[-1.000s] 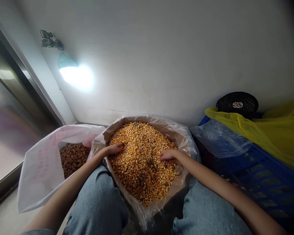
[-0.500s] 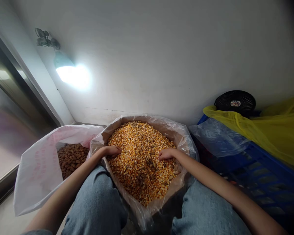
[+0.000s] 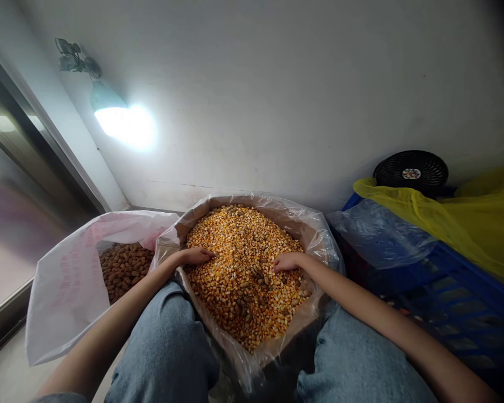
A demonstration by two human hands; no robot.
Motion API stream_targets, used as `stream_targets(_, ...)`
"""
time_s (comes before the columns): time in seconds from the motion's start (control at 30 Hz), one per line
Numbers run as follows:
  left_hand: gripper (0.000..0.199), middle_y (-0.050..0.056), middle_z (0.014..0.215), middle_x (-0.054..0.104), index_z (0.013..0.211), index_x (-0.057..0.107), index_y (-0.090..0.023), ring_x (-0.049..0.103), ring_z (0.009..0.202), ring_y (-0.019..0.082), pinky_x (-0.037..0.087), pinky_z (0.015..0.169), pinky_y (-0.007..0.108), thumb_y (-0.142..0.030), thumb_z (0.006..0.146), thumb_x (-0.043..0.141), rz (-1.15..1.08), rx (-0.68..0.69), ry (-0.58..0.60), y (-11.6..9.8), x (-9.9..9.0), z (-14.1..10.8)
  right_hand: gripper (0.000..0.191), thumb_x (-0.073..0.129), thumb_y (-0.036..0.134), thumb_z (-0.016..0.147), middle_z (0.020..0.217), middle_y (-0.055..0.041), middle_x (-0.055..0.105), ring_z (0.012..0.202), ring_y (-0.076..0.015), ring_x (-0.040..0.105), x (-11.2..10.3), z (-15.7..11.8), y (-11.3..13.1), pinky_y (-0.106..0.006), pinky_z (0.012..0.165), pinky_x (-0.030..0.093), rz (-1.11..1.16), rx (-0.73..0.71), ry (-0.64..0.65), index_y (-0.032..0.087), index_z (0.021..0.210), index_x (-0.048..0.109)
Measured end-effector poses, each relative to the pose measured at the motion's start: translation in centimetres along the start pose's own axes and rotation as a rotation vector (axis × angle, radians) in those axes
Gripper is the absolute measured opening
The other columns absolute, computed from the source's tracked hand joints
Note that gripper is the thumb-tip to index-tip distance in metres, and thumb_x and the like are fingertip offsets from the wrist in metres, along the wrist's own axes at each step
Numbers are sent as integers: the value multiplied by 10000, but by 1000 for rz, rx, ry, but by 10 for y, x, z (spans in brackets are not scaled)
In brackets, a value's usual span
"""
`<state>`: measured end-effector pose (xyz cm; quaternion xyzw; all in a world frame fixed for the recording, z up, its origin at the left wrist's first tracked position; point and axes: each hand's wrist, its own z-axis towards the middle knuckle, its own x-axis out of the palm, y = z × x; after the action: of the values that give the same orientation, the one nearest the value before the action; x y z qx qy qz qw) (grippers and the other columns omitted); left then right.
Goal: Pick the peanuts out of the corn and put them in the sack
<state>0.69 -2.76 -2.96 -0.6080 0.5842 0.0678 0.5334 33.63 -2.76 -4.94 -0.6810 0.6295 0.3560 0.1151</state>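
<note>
Yellow corn kernels [image 3: 235, 240] fill an open bag lined with clear plastic [image 3: 319, 229], which stands between my knees. Darker oblong pieces, like nuts in their shells [image 3: 258, 277], lie scattered among the kernels. My left hand [image 3: 197, 256] rests on the left side of the heap, fingers curled down to the corn. On the right side, my right hand [image 3: 288, 262] touches the kernels with its fingers bent in, close to a cluster of the dark pieces. Both hands look closed; anything inside them is hidden.
To the left, a white sack [image 3: 63, 291] holds brown nut-like pieces [image 3: 126, 268]. A blue plastic crate [image 3: 457, 302] on the right carries yellow mesh [image 3: 474, 224], a clear plastic bag [image 3: 382, 235] and a black fan [image 3: 411, 168]. A lit clamp lamp [image 3: 107, 101] hangs by the wall.
My left hand has shifted slightly right and up over the corn. My right hand stays in nearly the same place. The view has moved a little.
</note>
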Motion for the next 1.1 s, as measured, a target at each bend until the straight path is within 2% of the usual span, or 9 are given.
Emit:
stream_targets(0.17,512,55,1302,381,1229,390,-137,377,1131,185,306,911,239,-208,722,394,-20,-53,-87,1,-2,-1,208,495,293,673,454,46,374,397,-55,300,-1,-2,1,-196,413,245,0,3,5,141,745,616)
stream_targets(0.33,590,51,1333,326,1290,290,-145,423,1059,172,369,796,206,-210,709,372,-49,-80,-110,-1,-4,-5,195,491,276,675,457,44,385,402,-56,308,-2,-3,2,-201,426,257,-8,-1,2,130,717,613)
stream_targets(0.4,561,27,1249,440,1244,373,-185,480,949,151,389,711,191,-195,684,385,-61,-65,-65,-2,-4,-6,187,499,278,669,471,42,399,409,-56,318,-2,-2,1,-203,437,267,-12,-7,-1,129,702,608)
stream_targets(0.5,491,20,858,620,1127,498,-176,503,632,119,366,525,196,-185,649,386,-79,-81,21,-2,-4,-7,182,511,286,661,490,39,418,419,-57,335,-3,-1,0,-201,447,275,-17,-16,-9,133,695,602)
stream_targets(0.63,275,-14,457,448,763,611,-128,326,399,87,247,399,218,-200,616,389,-93,-111,108,-1,-3,-4,191,503,293,664,479,34,418,420,-61,344,-2,2,-2,-201,440,273,-25,-14,-13,128,670,600)
stream_targets(0.7,153,-21,419,385,557,548,-142,289,391,81,222,394,228,-204,591,413,-95,-104,120,-1,-3,-3,188,503,287,664,474,35,416,420,-62,345,-2,2,-3,-201,438,273,-27,-14,-14,131,682,605)
stream_targets(0.8,125,-27,406,351,466,451,-160,272,397,79,207,396,234,-217,577,440,-117,-83,129,-3,-4,-3,184,496,279,670,472,36,414,416,-63,341,-1,2,-3,-201,433,269,-28,-11,-12,133,689,605)
stream_targets(0.97,175,-35,454,344,626,499,-160,308,423,82,230,408,228,-325,659,449,-208,-11,137,-7,-6,-11,171,500,278,671,484,40,405,411,-56,320,-2,1,-2,-202,435,264,-24,-15,-10,136,680,595)
stream_targets(1.1,367,-36,478,345,697,514,-154,316,440,77,241,421,221,-514,692,444,-230,15,115,-9,-5,-11,176,507,293,671,477,44,394,410,-55,315,-2,0,-1,-201,434,265,-15,-12,-5,137,675,588)
